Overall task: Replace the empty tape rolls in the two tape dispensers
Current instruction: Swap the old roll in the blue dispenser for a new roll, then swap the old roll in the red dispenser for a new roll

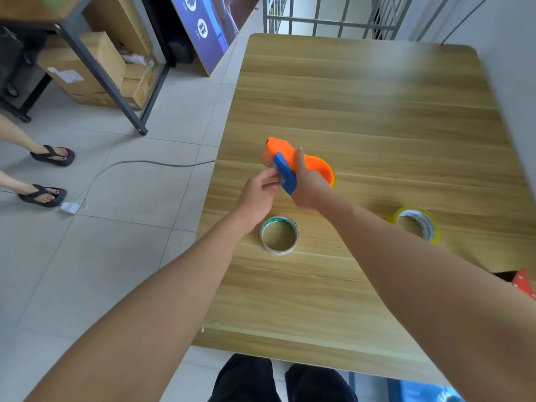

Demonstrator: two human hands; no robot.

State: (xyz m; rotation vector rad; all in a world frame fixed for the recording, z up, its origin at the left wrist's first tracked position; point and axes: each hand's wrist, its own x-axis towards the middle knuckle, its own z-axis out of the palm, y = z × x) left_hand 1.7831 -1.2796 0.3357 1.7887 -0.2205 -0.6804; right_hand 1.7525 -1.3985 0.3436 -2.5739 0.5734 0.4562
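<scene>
An orange tape dispenser [290,155] with a blue handle [285,174] is held above the wooden table [377,111]. My right hand [307,187] grips it round the handle. My left hand [261,192] pinches at the blue part and the tape end at the dispenser's near side. A nearly empty roll with a white and green core [279,236] lies flat on the table just below my hands. A fuller yellowish tape roll [417,224] lies to the right, beyond my right forearm.
A red object [522,282] pokes in at the table's right edge. Left of the table are tiled floor, a grey cable with a white plug [69,207], another person's sandalled feet [52,155] and a metal shelf with cardboard boxes [95,62].
</scene>
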